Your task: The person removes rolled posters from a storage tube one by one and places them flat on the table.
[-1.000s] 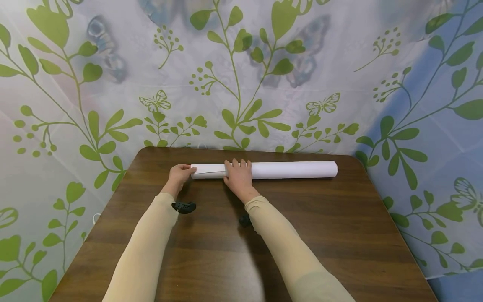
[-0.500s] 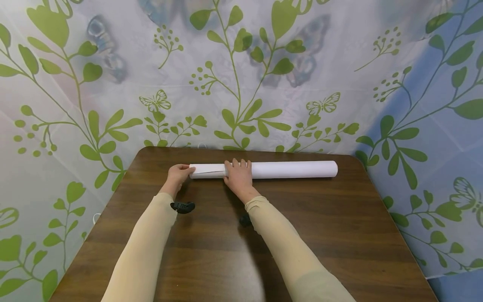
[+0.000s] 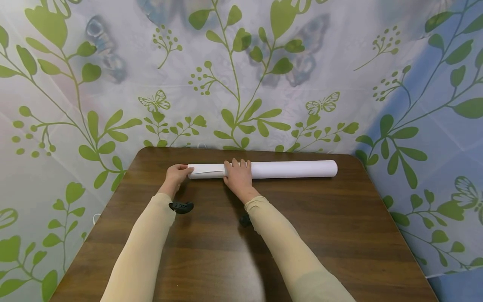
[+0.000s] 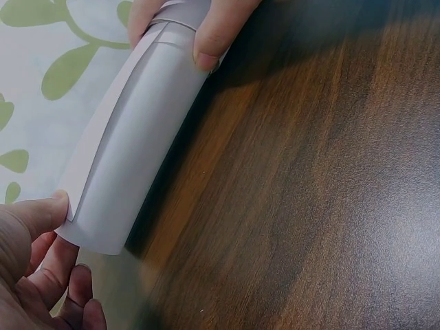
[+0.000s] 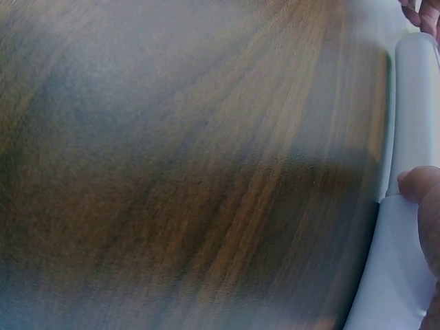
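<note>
One white roll (image 3: 294, 169) is laid across the far tabletop (image 3: 324, 235); its narrower left section (image 3: 203, 167) seems only partly drawn out, not yet separated. Its left end is pinched in the left hand's grip (image 3: 175, 174); left of middle, it is clasped by the right hand (image 3: 239, 177). Beyond, reach is limited by patterned cloth (image 3: 132, 50).

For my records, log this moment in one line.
left hand: pinches end of white roll; right hand: grips roll partway along; table: brown, woodgrain

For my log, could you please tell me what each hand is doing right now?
Left hand: holding, pinching the left end of the white paper roll.
Right hand: holding the same roll from above.
</note>
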`<state>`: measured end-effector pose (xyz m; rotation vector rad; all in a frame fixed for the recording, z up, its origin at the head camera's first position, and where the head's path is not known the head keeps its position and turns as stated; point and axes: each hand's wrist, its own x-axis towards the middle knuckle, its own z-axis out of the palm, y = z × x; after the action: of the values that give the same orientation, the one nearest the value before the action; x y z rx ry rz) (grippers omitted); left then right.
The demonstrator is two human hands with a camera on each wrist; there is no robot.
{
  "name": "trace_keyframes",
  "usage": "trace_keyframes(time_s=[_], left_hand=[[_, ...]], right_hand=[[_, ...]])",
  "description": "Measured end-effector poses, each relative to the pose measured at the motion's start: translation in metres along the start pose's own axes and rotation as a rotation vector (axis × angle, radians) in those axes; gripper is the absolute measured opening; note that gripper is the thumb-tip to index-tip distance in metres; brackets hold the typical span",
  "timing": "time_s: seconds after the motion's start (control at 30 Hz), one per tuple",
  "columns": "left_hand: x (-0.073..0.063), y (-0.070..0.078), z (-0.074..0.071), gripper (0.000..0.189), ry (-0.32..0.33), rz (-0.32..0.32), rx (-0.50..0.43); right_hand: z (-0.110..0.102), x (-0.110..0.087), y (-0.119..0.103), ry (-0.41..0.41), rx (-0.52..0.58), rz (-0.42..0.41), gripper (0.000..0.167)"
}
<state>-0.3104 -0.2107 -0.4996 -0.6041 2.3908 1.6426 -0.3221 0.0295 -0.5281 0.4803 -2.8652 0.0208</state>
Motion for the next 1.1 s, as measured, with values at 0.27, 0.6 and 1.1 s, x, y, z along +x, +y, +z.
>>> trace_keyframes(time_s=[0.27, 0.6, 1.1], left_hand=[[-0.001, -0.001, -0.004, 0.054, 0.004, 0.0, -0.012], [0.002, -0.005, -0.008, 0.054, 0.016, 0.004, 0.005], [-0.001, -0.005, -0.012, 0.054, 0.008, 0.001, 0.007]], right_hand=[[-0.002, -0.001, -0.001, -0.021, 0.0, 0.002, 0.06], [0.001, -0.001, 0.0, -0.007, 0.014, -0.003, 0.059], [0.001, -0.001, 0.0, 0.001, 0.005, 0.0, 0.058]])
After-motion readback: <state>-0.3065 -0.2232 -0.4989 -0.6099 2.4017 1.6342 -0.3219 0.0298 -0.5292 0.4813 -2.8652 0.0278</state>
